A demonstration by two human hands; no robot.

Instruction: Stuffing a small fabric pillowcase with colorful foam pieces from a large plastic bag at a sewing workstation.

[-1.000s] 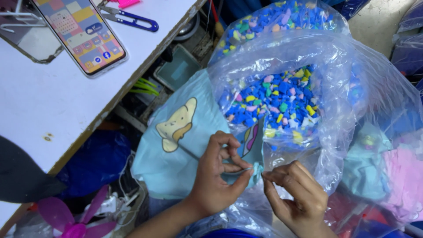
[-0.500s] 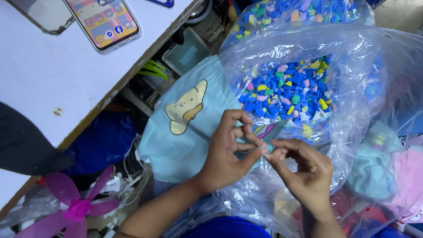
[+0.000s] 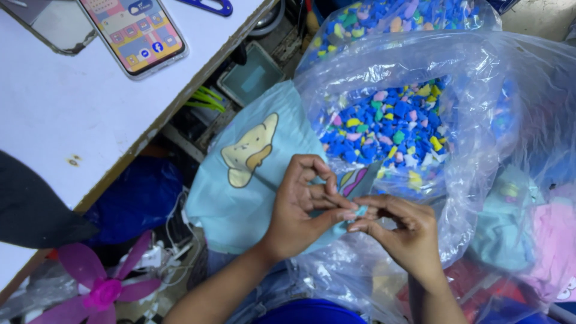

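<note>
Where your left hand and right hand meet, fingertips pinch the light-blue fabric cover, hiding its edge and whatever lies between them.

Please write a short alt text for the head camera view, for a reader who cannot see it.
Two bare hands, left hand and right hand, pinch the edge of a light blue fabric piece with a yellow cartoon print above a clear plastic bag of small, mostly blue foam bits. A smartphone with a lit screen lies on the white table at left.
</note>
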